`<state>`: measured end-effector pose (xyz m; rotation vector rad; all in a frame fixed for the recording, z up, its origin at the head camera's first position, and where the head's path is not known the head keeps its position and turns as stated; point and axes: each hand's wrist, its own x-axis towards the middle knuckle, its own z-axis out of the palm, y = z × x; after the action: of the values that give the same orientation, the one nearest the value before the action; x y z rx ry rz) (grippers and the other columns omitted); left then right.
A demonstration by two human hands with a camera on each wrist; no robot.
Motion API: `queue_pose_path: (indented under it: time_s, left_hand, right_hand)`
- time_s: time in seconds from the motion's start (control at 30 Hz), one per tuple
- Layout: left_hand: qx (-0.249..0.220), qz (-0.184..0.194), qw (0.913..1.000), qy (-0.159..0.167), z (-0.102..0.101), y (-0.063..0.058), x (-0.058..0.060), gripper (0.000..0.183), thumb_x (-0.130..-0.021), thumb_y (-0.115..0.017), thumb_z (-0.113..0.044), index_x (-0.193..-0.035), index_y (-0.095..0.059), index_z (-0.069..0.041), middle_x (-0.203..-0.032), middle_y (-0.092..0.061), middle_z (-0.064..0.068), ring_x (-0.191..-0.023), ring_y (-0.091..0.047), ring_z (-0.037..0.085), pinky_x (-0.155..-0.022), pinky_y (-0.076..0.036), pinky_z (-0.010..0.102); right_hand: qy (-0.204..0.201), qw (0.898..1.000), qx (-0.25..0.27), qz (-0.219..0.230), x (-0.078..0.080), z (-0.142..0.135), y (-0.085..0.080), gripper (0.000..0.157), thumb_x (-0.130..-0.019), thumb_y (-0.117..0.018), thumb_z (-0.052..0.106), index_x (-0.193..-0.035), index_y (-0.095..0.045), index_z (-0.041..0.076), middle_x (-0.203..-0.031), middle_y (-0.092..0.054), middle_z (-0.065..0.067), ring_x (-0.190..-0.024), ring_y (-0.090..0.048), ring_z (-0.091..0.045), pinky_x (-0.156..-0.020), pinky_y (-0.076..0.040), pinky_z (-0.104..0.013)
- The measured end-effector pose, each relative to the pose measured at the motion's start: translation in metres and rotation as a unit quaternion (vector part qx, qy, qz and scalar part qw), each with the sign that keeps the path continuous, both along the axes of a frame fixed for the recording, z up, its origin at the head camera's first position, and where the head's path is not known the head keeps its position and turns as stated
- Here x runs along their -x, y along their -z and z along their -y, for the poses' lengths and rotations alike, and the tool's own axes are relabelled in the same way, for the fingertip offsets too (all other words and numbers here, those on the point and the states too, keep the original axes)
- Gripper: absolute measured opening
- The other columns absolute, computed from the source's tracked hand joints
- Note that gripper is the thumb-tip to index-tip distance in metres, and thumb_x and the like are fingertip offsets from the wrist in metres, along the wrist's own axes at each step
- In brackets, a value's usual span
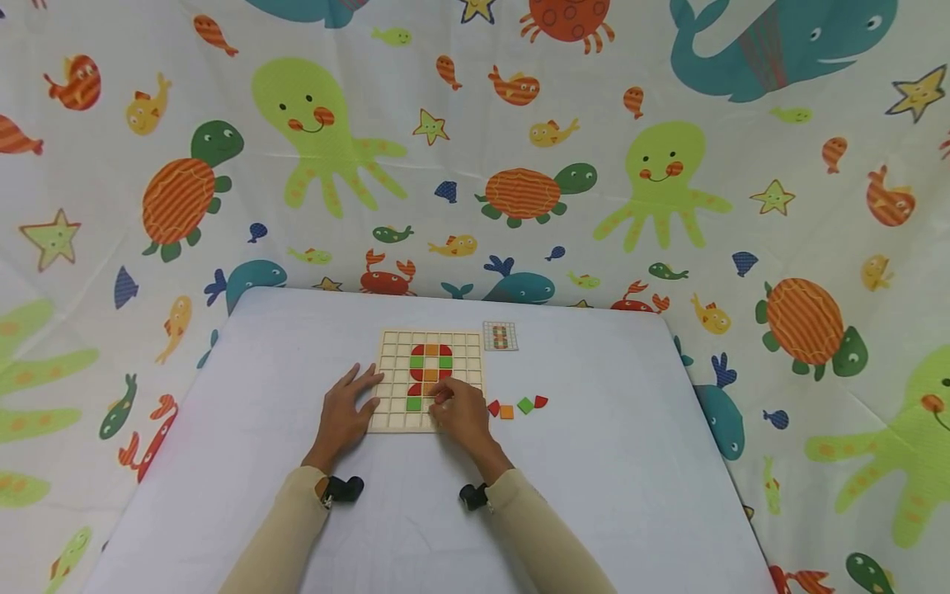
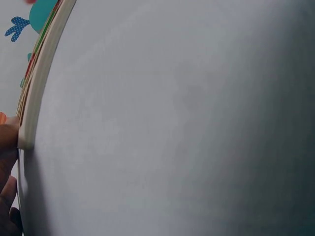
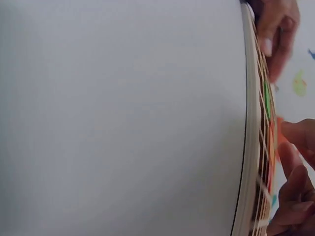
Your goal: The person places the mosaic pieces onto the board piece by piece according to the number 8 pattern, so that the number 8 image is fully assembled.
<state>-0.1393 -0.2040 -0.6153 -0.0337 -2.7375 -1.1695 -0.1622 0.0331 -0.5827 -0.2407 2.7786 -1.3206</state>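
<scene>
A wooden grid board (image 1: 389, 416) lies on the white table, with red quarter-round, green square and orange square tiles in its middle cells. My left hand (image 1: 345, 410) rests along the board's left edge with its fingers spread; in the left wrist view its thumb (image 2: 9, 135) is at the board's corner. Over the lower middle of the board, my right hand (image 1: 462, 412) bends its thumb and fingers down, its fingertips right beside an orange tile (image 1: 428, 388). Left of that tile sits a red quarter-round tile (image 1: 414, 389). I cannot tell whether the right fingertips pinch a tile.
Right of the board lie a red tile (image 1: 494, 407), an orange tile (image 1: 507, 412), a green tile (image 1: 525, 405) and another red tile (image 1: 541, 401). A small pattern card (image 1: 500, 337) lies beyond the board's far right corner. A cloth (image 1: 460, 272) printed with sea animals hangs behind the table.
</scene>
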Motion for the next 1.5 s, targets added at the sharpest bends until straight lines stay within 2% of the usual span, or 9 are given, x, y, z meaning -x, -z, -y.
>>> queue_pose_path:
  time_s: [0.2, 0.43, 0.63, 0.73, 0.97, 1.2, 1.37, 1.5]
  left_hand:
    - [-0.003, -0.003, 1.0000, 0.004, 0.000, -0.001, 0.000, 0.047, -0.097, -0.070, -0.003, -0.144, -0.065, -0.007, -0.163, -0.052, 0.013, -0.160, -0.032, 0.046, -0.129, -0.024, 0.069]
    - [-0.006, 0.010, 0.9999, 0.003, 0.001, 0.000, 0.000, 0.048, -0.099, -0.069, -0.004, -0.146, -0.063, -0.008, -0.165, -0.049, 0.012, -0.161, -0.030, 0.045, -0.128, -0.022, 0.072]
    - [0.001, 0.016, 0.9999, 0.003, 0.002, 0.001, 0.001, 0.049, -0.099, -0.069, -0.005, -0.147, -0.063, -0.009, -0.166, -0.048, 0.012, -0.161, -0.029, 0.044, -0.128, -0.021, 0.073]
    - [0.004, 0.015, 0.9999, 0.004, 0.002, 0.002, 0.001, 0.049, -0.099, -0.070, -0.006, -0.147, -0.063, -0.009, -0.166, -0.048, 0.012, -0.161, -0.029, 0.044, -0.127, -0.022, 0.073]
    - [0.003, 0.017, 0.9998, 0.005, 0.002, 0.002, 0.002, 0.049, -0.099, -0.069, -0.005, -0.148, -0.062, -0.009, -0.166, -0.048, 0.012, -0.161, -0.029, 0.045, -0.128, -0.022, 0.072]
    - [0.003, 0.016, 0.9999, 0.005, 0.002, 0.003, 0.001, 0.049, -0.099, -0.069, -0.005, -0.147, -0.063, -0.009, -0.166, -0.048, 0.012, -0.161, -0.029, 0.045, -0.127, -0.022, 0.073]
    - [0.002, 0.010, 0.9999, 0.003, 0.002, 0.002, 0.000, 0.049, -0.098, -0.070, -0.005, -0.146, -0.063, -0.009, -0.165, -0.049, 0.012, -0.161, -0.030, 0.045, -0.128, -0.023, 0.072]
    - [0.002, 0.009, 1.0000, 0.002, 0.002, 0.001, 0.000, 0.049, -0.098, -0.070, -0.004, -0.146, -0.064, -0.009, -0.165, -0.049, 0.012, -0.160, -0.030, 0.045, -0.128, -0.023, 0.071]
  right_hand:
    - [0.027, 1.000, 0.009, -0.005, 0.001, -0.038, -0.001, 0.020, -0.087, -0.086, 0.010, -0.104, -0.079, 0.018, -0.087, -0.074, 0.003, -0.070, -0.056, -0.009, -0.059, -0.041, -0.024]
    - [0.059, 0.998, 0.026, 0.016, 0.004, -0.088, -0.002, 0.024, -0.087, -0.086, 0.008, -0.108, -0.080, 0.018, -0.092, -0.072, -0.002, -0.075, -0.061, -0.015, -0.063, -0.050, -0.025]
    - [0.099, 0.995, -0.014, 0.016, 0.008, -0.126, 0.003, 0.033, -0.085, -0.088, 0.007, -0.113, -0.080, 0.022, -0.099, -0.072, -0.003, -0.083, -0.059, -0.018, -0.071, -0.049, -0.027]
    - [0.103, 0.993, -0.047, 0.018, 0.010, -0.139, 0.005, 0.034, -0.085, -0.087, 0.006, -0.115, -0.081, 0.021, -0.099, -0.071, -0.003, -0.088, -0.059, -0.019, -0.075, -0.049, -0.028]
    - [0.088, 0.990, -0.106, 0.028, 0.012, -0.149, 0.004, 0.025, -0.086, -0.087, 0.010, -0.110, -0.083, 0.018, -0.096, -0.067, -0.004, -0.088, -0.060, -0.020, -0.073, -0.049, -0.031]
    - [0.107, 0.979, -0.173, 0.018, 0.012, -0.146, 0.003, 0.023, -0.086, -0.090, 0.022, -0.104, -0.076, 0.015, -0.088, -0.062, -0.004, -0.080, -0.056, -0.019, -0.065, -0.044, -0.030]
    - [0.108, 0.981, -0.163, 0.012, 0.012, -0.148, 0.006, 0.027, -0.085, -0.091, 0.023, -0.098, -0.069, 0.015, -0.083, -0.061, -0.003, -0.075, -0.054, -0.019, -0.062, -0.041, -0.029]
    - [0.110, 0.985, -0.131, 0.000, 0.012, -0.149, 0.006, 0.024, -0.085, -0.090, 0.020, -0.095, -0.068, 0.017, -0.079, -0.060, -0.001, -0.073, -0.053, -0.017, -0.059, -0.039, -0.029]
